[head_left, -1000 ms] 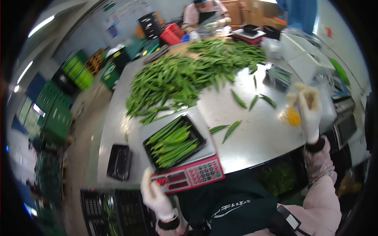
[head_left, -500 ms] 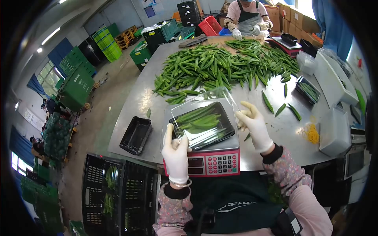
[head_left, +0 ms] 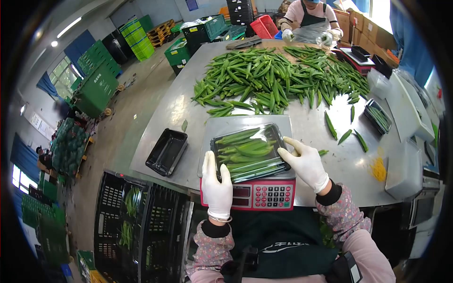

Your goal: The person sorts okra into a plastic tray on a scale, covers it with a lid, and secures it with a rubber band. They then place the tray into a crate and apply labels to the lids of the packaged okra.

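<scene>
A black tray of okra (head_left: 247,152) with a clear lid over it rests on the plate of a red scale (head_left: 273,197). My gloved left hand (head_left: 217,185) is against the tray's left side, its thumb at the front left corner. On the right side, my gloved right hand (head_left: 306,165) touches the lid's edge with thumb and fingers. Both hands grip the lidded tray between them. Beyond the scale lies a big heap of loose okra (head_left: 264,75).
An empty black tray (head_left: 166,152) sits left of the scale. Black crates (head_left: 163,226) stand at the lower left. To the right are a filled tray (head_left: 377,116), yellow rubber bands (head_left: 378,169) and a clear container (head_left: 405,170). A co-worker (head_left: 314,21) stands across the table.
The clear lid, raised and tilted before, has come down over the tray. My right hand has lowered to the tray's right edge. The co-worker's hands have moved apart.
</scene>
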